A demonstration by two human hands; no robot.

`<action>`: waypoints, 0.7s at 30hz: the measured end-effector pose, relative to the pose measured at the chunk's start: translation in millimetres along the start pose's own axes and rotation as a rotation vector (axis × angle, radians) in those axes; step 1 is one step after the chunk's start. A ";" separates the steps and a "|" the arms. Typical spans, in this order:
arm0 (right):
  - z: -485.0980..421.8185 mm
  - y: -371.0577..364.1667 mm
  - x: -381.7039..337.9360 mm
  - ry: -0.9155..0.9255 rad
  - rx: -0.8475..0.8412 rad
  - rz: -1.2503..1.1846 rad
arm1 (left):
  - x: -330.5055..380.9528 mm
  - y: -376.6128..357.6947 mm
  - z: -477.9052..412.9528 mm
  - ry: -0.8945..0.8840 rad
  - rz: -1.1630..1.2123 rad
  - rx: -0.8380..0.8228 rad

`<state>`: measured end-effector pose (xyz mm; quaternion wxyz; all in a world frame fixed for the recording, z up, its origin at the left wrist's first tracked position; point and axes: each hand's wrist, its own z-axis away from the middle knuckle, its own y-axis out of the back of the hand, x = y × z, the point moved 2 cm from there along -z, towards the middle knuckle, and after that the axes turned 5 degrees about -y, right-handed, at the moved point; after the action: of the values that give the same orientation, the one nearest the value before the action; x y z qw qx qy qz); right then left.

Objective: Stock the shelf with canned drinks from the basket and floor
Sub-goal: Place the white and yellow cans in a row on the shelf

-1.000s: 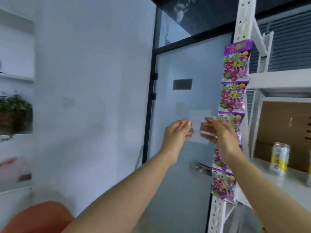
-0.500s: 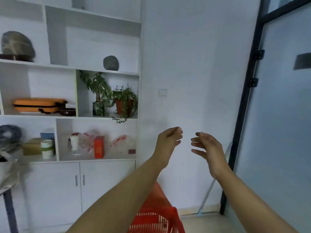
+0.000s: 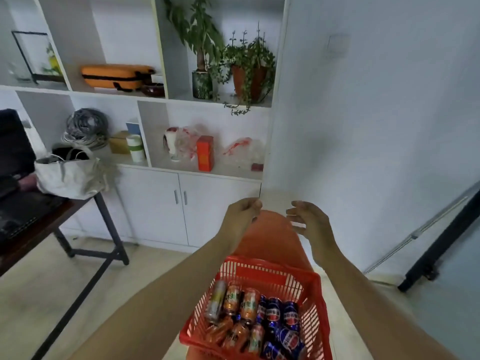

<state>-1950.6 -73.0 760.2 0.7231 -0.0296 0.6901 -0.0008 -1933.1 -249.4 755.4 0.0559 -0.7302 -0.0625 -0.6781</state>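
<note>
At the far left we see a dark table [image 3: 39, 219] with a pale cloth bag [image 3: 70, 175] sitting on its corner. Behind it is a white wall unit [image 3: 153, 203] whose open compartments hold a coil of grey cable [image 3: 87, 126], an orange case [image 3: 117, 76], two potted plants [image 3: 244, 68] and an upright orange-red box [image 3: 205, 153], with closed cupboard doors below. Towards the middle, we find the left hand [image 3: 242, 214] raised in the air above the far end of an orange seat [image 3: 270, 242], its fingers curled in towards the palm with nothing inside them. Below, between the two forearms, sits the red basket [image 3: 262, 266], which appears to rest on that seat. In it lie the canned drinks: a pale can [image 3: 217, 298] along the left wall, orange cans [image 3: 248, 305] beside it and in the near left part, and blue cans [image 3: 289, 314] packed on the right side. Neither hand touches the basket or any can. Just right of the left hand, and apart from it, the right hand [image 3: 309, 222] hangs with fingers spread and slightly bent, likewise empty. Further right we see a plain white wall [image 3: 376, 126] and, at the edge, a black door frame [image 3: 441, 253].
</note>
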 end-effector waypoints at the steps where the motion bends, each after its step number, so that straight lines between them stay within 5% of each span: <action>1: -6.5 -2.6 16.3 -0.032 -0.008 0.009 | -17.7 3.8 -2.3 0.038 -0.033 0.013; 21: -83.7 -103.8 277.0 -0.561 -0.095 0.260 | -282.2 80.3 -38.8 0.624 -0.113 0.188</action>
<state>-2016.9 -191.7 484.5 0.8771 0.0261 0.4610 0.1321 -1978.3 -339.4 477.1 0.1017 -0.4743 -0.1451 -0.8623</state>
